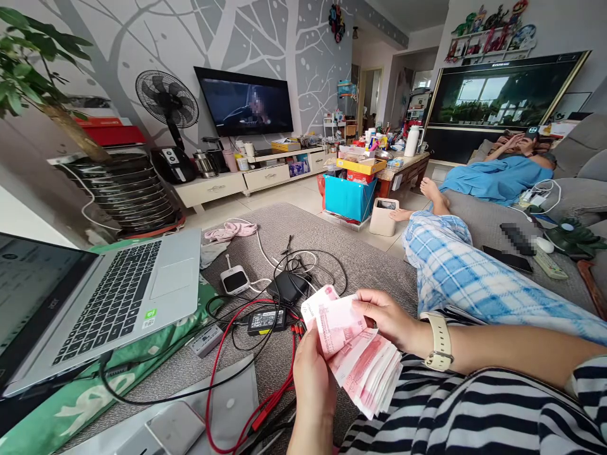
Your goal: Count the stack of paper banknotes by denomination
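Note:
A thick stack of pink banknotes (365,370) rests over my lap, fanned at its lower right. My left hand (310,373) grips the stack from below, thumb on top. My right hand (386,316), with a pale watch on its wrist, pinches the top banknote (329,316) and bends it up and to the left. Both hands are closed on the notes.
An open laptop (95,303) lies on a green cloth at the left. Chargers, adapters and red and black cables (265,316) sprawl on the grey rug. A blue box (348,197) and low table stand beyond. Another person (502,177) lies on the sofa at right.

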A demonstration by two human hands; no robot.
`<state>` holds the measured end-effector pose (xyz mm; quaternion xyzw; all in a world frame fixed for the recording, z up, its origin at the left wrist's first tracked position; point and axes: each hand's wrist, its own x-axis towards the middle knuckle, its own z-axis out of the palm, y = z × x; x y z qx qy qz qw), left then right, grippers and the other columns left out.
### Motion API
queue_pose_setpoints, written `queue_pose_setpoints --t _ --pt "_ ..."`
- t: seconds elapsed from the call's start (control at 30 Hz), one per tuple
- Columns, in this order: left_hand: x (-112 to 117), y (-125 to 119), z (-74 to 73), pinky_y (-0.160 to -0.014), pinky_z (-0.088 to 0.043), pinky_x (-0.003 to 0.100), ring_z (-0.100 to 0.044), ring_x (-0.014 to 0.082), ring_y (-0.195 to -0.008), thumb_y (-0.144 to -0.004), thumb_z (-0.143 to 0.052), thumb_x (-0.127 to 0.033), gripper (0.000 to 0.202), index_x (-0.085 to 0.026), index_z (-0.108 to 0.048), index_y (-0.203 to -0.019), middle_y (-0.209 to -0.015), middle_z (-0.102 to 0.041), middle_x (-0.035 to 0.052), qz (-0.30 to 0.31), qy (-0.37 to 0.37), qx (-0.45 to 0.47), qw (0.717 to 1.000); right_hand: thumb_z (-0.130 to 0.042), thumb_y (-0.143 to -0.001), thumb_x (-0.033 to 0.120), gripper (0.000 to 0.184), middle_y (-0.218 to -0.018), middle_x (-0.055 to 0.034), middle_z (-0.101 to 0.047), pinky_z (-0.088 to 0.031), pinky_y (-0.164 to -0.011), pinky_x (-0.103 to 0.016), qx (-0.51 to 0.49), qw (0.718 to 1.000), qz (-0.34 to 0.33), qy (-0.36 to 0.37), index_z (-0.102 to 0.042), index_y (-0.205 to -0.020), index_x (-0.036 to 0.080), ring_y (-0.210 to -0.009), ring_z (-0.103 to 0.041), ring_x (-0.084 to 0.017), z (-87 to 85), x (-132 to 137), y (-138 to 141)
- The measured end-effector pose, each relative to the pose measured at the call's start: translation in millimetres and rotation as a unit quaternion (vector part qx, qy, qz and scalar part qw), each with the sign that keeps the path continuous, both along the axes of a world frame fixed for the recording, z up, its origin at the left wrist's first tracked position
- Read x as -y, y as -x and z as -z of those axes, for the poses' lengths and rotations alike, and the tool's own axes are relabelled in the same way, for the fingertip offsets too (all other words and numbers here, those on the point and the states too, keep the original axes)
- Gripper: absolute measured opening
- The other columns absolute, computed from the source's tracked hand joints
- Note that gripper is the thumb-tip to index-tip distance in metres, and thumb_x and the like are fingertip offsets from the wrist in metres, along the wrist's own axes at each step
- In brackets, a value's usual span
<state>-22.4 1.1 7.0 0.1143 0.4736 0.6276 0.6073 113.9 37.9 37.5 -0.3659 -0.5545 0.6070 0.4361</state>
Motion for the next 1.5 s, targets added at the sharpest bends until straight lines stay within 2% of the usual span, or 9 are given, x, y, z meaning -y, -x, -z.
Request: queue_pose_setpoints --t 0.23,0.53,0.8,1.07,1.17,1.27,1.33,1.5 --pt "0 1 -0.1 -0.056 -0.049 0.026 -0.064 0.0177 -0.064 -0.069 -0.059 -0.024 0.017 -0.014 -0.069 -0.078 -0.070 -0.069 0.0053 -0.003 -0.002 -0.018 1.000 -0.064 -0.075 0.047 0.035 -0.058 0.0043 -0.043 -0.026 -0.048 -0.022 -0.005 1.000 0.000 0.009 -0.053 -0.067 0.015 -0.052 -0.035 -0.008 -1.2 0 0" --pt "-1 -1 2.5 -0.068 -0.052 0.032 -0.067 0.0226 -0.079 -0.069 -0.061 -0.024 0.019 -0.016 -0.069 -0.082 -0.080 -0.072 0.0072 0.017 -0.033 0.025 0.999 -0.066 -0.073 0.046 0.035 -0.057 0.0046 -0.043 -0.026 -0.049 -0.021 -0.026 0.999 -0.008 0.028 -0.051 -0.065 0.015 -0.052 -0.037 -0.008 -0.7 0 0" --pt "2 -2 -8.4 -0.071 -0.052 0.031 -0.067 0.0211 -0.076 -0.066 -0.064 -0.021 0.028 -0.016 -0.070 -0.093 -0.086 -0.073 0.0060 0.025 -0.058 0.042 0.997 -0.065 -0.073 0.045 0.034 -0.054 0.0062 -0.040 -0.021 -0.046 -0.021 -0.005 1.000 -0.011 0.016 -0.049 -0.065 0.016 -0.048 -0.032 -0.006 -3.0 -1 0" --pt "2 -3 -6.6 -0.069 -0.052 0.032 -0.067 0.0197 -0.071 -0.069 -0.062 -0.023 0.030 -0.016 -0.068 -0.098 -0.086 -0.072 0.0064 0.027 -0.053 0.057 0.997 -0.064 -0.074 0.045 0.032 -0.054 0.0070 -0.039 -0.021 -0.044 -0.021 -0.003 1.000 -0.004 0.007 -0.051 -0.069 0.016 -0.046 -0.031 -0.006 -6.1 -1 -1" --pt "2 -2 -4.8 -0.070 -0.052 0.030 -0.067 0.0191 -0.073 -0.070 -0.065 -0.026 0.028 -0.014 -0.068 -0.095 -0.087 -0.072 0.0079 0.031 -0.065 0.067 0.995 -0.063 -0.076 0.046 0.034 -0.054 0.0059 -0.042 -0.023 -0.044 -0.021 -0.002 1.000 -0.012 0.007 -0.051 -0.065 0.016 -0.046 -0.034 -0.006 -7.5 0 -2" --pt "1 -1 -2.4 -0.075 -0.051 0.029 -0.067 0.0188 -0.079 -0.068 -0.068 -0.026 0.025 -0.011 -0.067 -0.088 -0.091 -0.072 0.0097 0.015 -0.074 0.076 0.994 -0.055 -0.081 0.050 0.037 -0.051 0.0037 -0.050 -0.026 -0.044 -0.021 0.010 0.999 -0.050 0.014 -0.052 -0.068 0.016 -0.043 -0.042 -0.008 -4.7 -1 -3" --pt "0 -1 -1.5 -0.077 -0.051 0.029 -0.067 0.0189 -0.080 -0.068 -0.069 -0.025 0.024 -0.010 -0.067 -0.086 -0.091 -0.071 0.0103 0.005 -0.072 0.074 0.995 -0.052 -0.083 0.051 0.038 -0.046 0.0042 -0.050 -0.026 -0.044 -0.021 0.026 0.998 -0.058 0.006 -0.052 -0.069 0.016 -0.040 -0.043 -0.008 -1.5 -3 -4" --pt "1 -3 -4.9 -0.072 -0.053 0.032 -0.068 0.0205 -0.072 -0.067 -0.069 -0.023 0.022 -0.011 -0.066 -0.085 -0.083 -0.072 0.0092 0.012 -0.054 0.068 0.996 -0.063 -0.075 0.048 0.035 -0.050 0.0068 -0.047 -0.029 -0.049 -0.022 0.076 0.996 0.037 -0.041 -0.048 -0.068 0.017 -0.046 -0.041 -0.007 0.7 -15 1"
